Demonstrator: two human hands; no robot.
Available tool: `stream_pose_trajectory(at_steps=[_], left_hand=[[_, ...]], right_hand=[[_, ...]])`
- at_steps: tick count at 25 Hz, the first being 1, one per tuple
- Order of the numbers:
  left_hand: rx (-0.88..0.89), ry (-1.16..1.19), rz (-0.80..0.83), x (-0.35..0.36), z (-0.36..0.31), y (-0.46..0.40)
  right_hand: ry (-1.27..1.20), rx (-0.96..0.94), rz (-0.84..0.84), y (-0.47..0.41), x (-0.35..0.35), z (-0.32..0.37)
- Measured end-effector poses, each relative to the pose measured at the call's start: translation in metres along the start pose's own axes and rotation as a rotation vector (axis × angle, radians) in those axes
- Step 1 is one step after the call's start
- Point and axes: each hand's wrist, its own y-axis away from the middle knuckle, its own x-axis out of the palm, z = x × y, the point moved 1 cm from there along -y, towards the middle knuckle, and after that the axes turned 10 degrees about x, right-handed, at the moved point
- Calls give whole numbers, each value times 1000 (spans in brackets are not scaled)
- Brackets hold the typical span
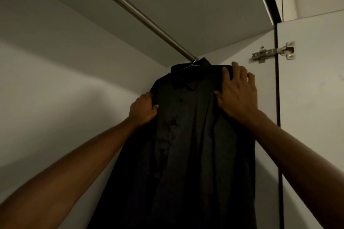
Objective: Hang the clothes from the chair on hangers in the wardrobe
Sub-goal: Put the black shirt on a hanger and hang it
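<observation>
A dark, collared, button-front shirt [186,126] hangs from a thin metal wire hanger [191,64], whose hook sits over the round brushed-metal wardrobe rail [134,11] at its far end, close to the right side panel; the shirt's body falls straight down between the two forearms. The left hand [143,110] grips the shirt's left shoulder edge, thumb on the front and fingers [147,96] curled round behind the cloth; the right hand [237,89] lies over the right shoulder, its fingers [235,67] spread and bent over the top of the cloth, thumb pressed to the front, so it holds more than it pinches. A silver door hinge [273,53] sits just beside the right hand, on the pale wardrobe side panel [307,98].

The shirt looks hung and is probably being squared on the hanger; the chair and any other clothes are out of sight. The risks from here are mild: a downward tug on one shoulder could slide the cloth off the thin wire; an upward nudge could lift the hook off the rail; and, hung this near the panel, the sleeve could catch on the hinge or in the closing door.
</observation>
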Motion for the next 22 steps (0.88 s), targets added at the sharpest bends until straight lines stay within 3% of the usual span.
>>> stream_pose_trajectory(at_steps=[10,22], left_hand=[[66,-430,263,-35,-39,141],[-298,-731,494,-135,-101,398]], right_hand=[[-54,-174,233,127,3,40],[-470,-296,485,294,-30,79]])
